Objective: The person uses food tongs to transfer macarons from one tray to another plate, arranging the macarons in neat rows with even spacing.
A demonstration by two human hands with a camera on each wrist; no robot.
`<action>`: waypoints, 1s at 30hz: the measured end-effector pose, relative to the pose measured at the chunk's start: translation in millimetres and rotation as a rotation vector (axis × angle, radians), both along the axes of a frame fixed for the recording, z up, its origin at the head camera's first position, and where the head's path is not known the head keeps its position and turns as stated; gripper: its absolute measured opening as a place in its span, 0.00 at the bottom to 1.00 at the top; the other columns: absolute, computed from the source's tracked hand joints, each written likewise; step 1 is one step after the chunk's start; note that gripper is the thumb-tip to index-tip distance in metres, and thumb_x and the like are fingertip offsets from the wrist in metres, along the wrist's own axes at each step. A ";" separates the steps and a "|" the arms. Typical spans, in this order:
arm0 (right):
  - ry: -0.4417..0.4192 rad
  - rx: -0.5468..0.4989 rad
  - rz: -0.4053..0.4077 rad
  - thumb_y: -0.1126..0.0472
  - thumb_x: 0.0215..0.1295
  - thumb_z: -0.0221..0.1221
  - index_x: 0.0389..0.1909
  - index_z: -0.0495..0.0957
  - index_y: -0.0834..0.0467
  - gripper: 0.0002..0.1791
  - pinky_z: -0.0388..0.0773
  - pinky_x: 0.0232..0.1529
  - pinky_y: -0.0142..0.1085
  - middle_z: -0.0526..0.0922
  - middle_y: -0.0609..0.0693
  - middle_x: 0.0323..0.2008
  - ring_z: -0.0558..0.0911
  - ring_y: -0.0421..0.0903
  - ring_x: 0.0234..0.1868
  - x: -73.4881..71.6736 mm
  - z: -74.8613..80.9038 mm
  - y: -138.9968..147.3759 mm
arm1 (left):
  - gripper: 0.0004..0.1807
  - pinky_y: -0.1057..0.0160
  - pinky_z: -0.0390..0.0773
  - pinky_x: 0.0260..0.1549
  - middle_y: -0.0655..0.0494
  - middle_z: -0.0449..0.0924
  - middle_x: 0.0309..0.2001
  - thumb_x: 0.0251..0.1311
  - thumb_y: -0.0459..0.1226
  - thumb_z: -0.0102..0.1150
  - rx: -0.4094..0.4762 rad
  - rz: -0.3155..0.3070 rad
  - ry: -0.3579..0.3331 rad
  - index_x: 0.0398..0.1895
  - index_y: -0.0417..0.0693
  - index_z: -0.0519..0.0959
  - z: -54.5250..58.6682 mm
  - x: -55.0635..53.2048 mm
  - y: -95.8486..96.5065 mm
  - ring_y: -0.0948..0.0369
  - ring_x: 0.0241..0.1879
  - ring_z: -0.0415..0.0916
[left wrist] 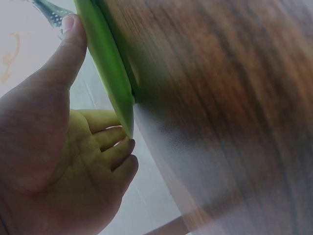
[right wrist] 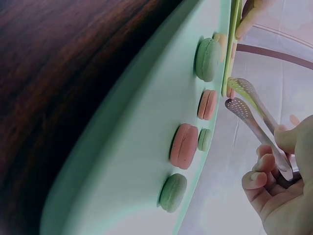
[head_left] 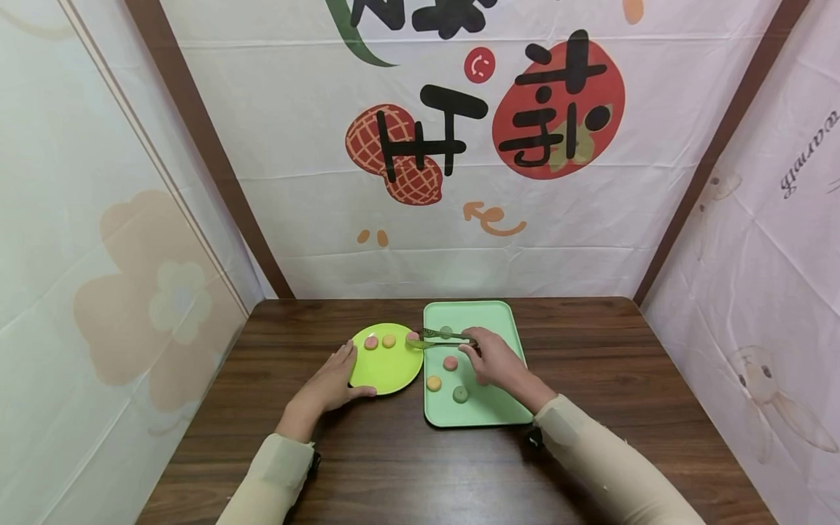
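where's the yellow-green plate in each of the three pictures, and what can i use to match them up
Head: the plate sits just below centre, left of the tray.
Left wrist: upper left part of the picture, seen nearly edge-on as a slanting green band.
Right wrist: upper right, a thin edge-on strip beyond the tray.
Shared landmark: the metal tongs, partly cut off at the left wrist picture's top left.

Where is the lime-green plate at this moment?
In the head view, the plate lies just left of the mint-green tray, with the left hand at its left rim.
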State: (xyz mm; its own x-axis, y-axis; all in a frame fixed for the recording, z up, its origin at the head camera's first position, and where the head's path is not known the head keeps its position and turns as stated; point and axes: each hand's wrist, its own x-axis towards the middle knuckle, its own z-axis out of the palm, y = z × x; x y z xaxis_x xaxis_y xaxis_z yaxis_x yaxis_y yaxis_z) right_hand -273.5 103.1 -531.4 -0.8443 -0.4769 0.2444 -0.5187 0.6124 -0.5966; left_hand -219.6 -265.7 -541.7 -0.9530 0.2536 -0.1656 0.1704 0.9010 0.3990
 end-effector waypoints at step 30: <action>0.163 0.118 0.066 0.60 0.80 0.63 0.58 0.81 0.69 0.17 0.88 0.44 0.47 0.86 0.64 0.49 0.88 0.52 0.42 -3.0 12.6 -19.5 | 0.63 0.39 0.50 0.83 0.31 0.40 0.86 0.67 0.61 0.69 -0.001 0.014 -0.008 0.84 0.26 0.48 -0.2 0.2 0.1 0.38 0.85 0.42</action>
